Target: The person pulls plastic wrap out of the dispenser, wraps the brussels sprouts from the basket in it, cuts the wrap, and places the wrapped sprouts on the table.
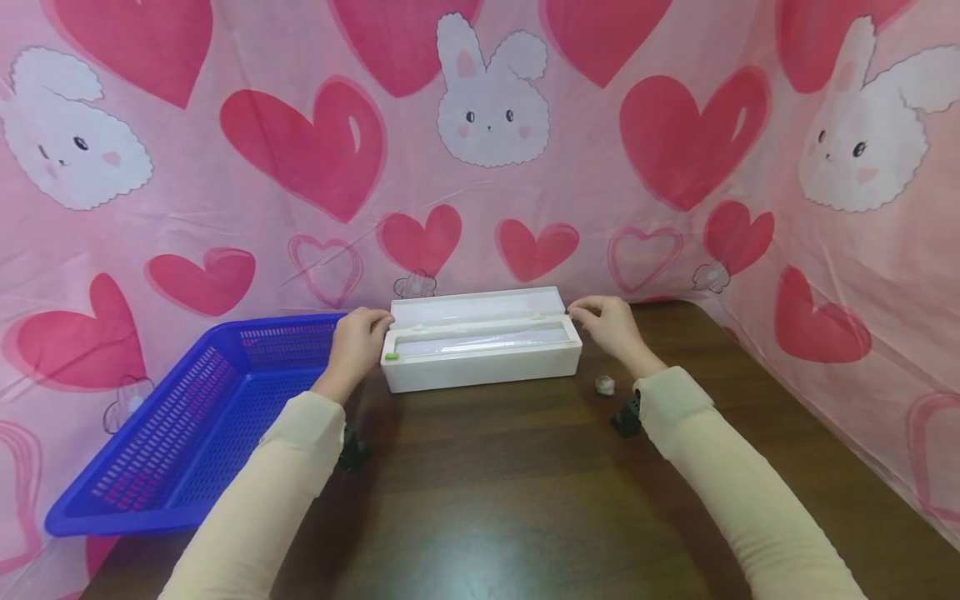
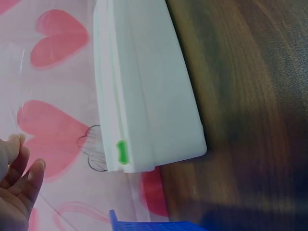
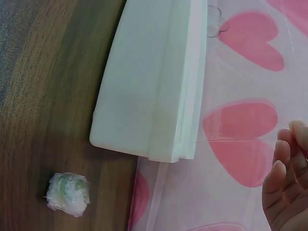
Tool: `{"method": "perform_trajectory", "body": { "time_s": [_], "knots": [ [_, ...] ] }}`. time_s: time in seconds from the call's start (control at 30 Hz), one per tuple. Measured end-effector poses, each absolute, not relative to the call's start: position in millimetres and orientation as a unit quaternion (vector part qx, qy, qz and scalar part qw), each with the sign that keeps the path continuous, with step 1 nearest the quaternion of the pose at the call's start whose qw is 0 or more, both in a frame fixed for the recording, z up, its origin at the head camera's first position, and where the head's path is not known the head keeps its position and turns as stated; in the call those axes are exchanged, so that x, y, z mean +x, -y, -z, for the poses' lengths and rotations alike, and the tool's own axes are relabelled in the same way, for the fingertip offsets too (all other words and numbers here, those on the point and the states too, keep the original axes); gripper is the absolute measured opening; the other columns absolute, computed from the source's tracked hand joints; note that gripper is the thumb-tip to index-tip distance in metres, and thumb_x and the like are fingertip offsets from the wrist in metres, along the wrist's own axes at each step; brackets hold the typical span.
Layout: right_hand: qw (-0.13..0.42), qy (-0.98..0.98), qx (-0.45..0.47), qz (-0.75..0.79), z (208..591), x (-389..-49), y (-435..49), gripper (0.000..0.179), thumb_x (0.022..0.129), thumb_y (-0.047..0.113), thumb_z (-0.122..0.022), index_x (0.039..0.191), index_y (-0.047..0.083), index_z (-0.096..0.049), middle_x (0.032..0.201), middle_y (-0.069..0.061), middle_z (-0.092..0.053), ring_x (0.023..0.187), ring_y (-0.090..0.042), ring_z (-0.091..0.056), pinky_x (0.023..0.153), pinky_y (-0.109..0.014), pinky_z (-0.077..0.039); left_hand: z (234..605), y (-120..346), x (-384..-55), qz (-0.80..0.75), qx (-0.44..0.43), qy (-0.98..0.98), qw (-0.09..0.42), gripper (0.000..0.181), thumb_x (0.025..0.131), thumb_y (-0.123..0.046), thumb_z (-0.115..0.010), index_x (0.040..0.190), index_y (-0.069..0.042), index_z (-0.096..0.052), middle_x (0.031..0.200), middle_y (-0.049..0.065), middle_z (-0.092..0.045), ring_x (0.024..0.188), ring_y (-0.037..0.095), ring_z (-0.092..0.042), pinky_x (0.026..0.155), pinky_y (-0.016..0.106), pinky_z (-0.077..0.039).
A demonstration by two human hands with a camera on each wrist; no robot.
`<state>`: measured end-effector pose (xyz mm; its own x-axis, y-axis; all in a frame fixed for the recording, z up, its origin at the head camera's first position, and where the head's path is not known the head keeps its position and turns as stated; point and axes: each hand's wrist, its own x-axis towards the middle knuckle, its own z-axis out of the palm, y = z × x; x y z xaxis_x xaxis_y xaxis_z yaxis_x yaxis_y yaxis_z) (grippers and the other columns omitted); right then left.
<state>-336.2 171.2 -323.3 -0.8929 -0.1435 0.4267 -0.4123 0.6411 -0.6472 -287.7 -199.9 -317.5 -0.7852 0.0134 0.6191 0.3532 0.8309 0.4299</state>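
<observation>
A long white cling film dispenser (image 1: 480, 367) stands on the table with its lid (image 1: 480, 307) raised at the back. On its left end sits a green slider (image 1: 392, 357). My left hand (image 1: 360, 342) is at the lid's left end, thumb and fingertips pinched together on clear film. At the other end, my right hand (image 1: 611, 329) pinches the film's opposite side. The thin film edge (image 3: 240, 140) shows as a faint line running from the dispenser to the right fingertips. Most of the transparent sheet is hard to see.
A blue plastic basket (image 1: 232, 333) stands at the left. Right of the dispenser lies a small film-wrapped lump (image 3: 68, 194), whitish with some green. Behind the brown wooden table (image 1: 495, 483) hangs a pink cloth (image 1: 585, 192) with hearts and rabbits.
</observation>
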Motion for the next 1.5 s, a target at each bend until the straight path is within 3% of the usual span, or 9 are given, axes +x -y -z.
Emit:
{"method": "perform_trajectory", "body": {
  "time_s": [0.33, 0.97, 1.3, 1.5],
  "knots": [
    [0.178, 0.884, 0.161, -0.401, 315.9, -328.3, -174.7, 0.02, 0.09, 0.015, -0.06, 0.1, 0.0, -0.069, 0.095, -0.014, -0.067, 0.074, -0.023, -0.063, 0.067, -0.037, -0.049, 309.6, 201.1, -282.6, 0.277, -0.125, 0.887, 0.346, 0.012, 0.087, -0.006, -0.062, 0.087, 0.004, -0.069, 0.081, 0.017, -0.063, 0.078, 0.033, -0.059, 0.073, 0.045, -0.043],
    [0.212, 0.866, 0.199, -0.407, 303.9, -305.6, -183.8, 0.023, 0.09, 0.02, -0.06, 0.098, 0.0, -0.069, 0.095, -0.014, -0.067, 0.087, -0.023, -0.059, 0.075, -0.038, -0.045, 292.2, 200.8, -260.9, 0.298, -0.14, 0.875, 0.354, 0.015, 0.087, -0.01, -0.063, 0.088, 0.003, -0.069, 0.082, 0.013, -0.064, 0.072, 0.025, -0.056, 0.066, 0.039, -0.043],
    [0.264, 0.835, 0.246, -0.415, 300.4, -291.6, -187.7, 0.011, 0.084, 0.01, -0.067, 0.09, 0.0, -0.071, 0.09, -0.007, -0.063, 0.076, -0.01, -0.052, 0.061, -0.02, -0.041, 289.5, 201.9, -247.2, 0.313, -0.155, 0.861, 0.369, 0.011, 0.085, -0.008, -0.065, 0.087, 0.002, -0.07, 0.081, 0.011, -0.065, 0.072, 0.023, -0.056, 0.065, 0.036, -0.043],
    [0.237, 0.835, 0.245, -0.432, 300.2, -284.1, -192.2, 0.013, 0.086, 0.012, -0.066, 0.092, 0.001, -0.07, 0.093, -0.009, -0.065, 0.072, -0.009, -0.053, 0.055, -0.019, -0.045, 289.3, 201.6, -238.9, 0.322, -0.162, 0.859, 0.365, 0.011, 0.085, -0.008, -0.065, 0.087, 0.002, -0.07, 0.082, 0.01, -0.065, 0.07, 0.019, -0.054, 0.062, 0.032, -0.041]
  ]
}}
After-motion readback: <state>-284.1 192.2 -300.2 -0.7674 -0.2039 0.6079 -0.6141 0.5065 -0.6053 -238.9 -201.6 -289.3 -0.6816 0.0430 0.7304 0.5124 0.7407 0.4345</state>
